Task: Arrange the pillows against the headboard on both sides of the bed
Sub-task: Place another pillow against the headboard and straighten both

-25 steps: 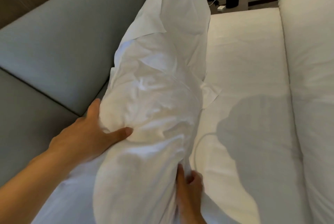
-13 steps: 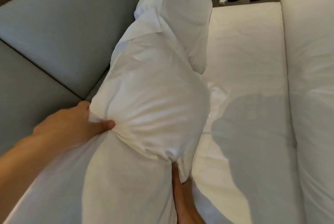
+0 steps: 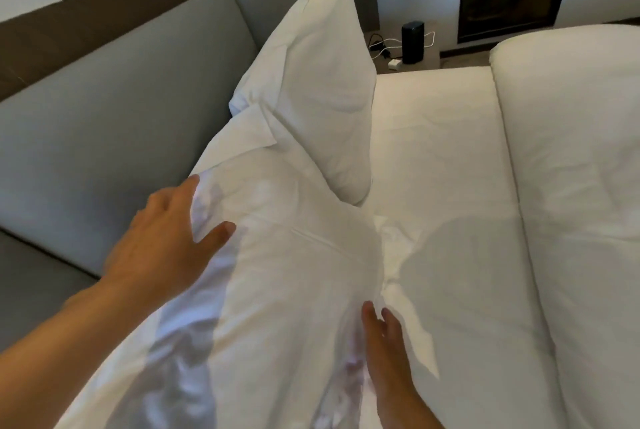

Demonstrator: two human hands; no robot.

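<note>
White cotton slumps under you: the near pillow [image 3: 277,290] leans on the grey headboard [image 3: 114,151], a second pillow [image 3: 311,82] upright beyond it. Your left hand [image 3: 166,241] is spread on its top edge, your right hand [image 3: 384,352] flat at its base — neither grips. Press it square; the sheet [image 3: 450,186] beside the duvet [image 3: 571,186] gives room.

your widest open stretch is the bare sheet [image 3: 443,158] running between the pillows and the rolled duvet [image 3: 571,186], which walls off the right side. on your left the grey headboard [image 3: 121,123] blocks everything; the near pillow [image 3: 277,272] and the upright far pillow [image 3: 311,82] lean against it, leaving no visible gap behind. at the far end, a black device [image 3: 412,42] and its cables sit on the bedside table [image 3: 431,55]
</note>
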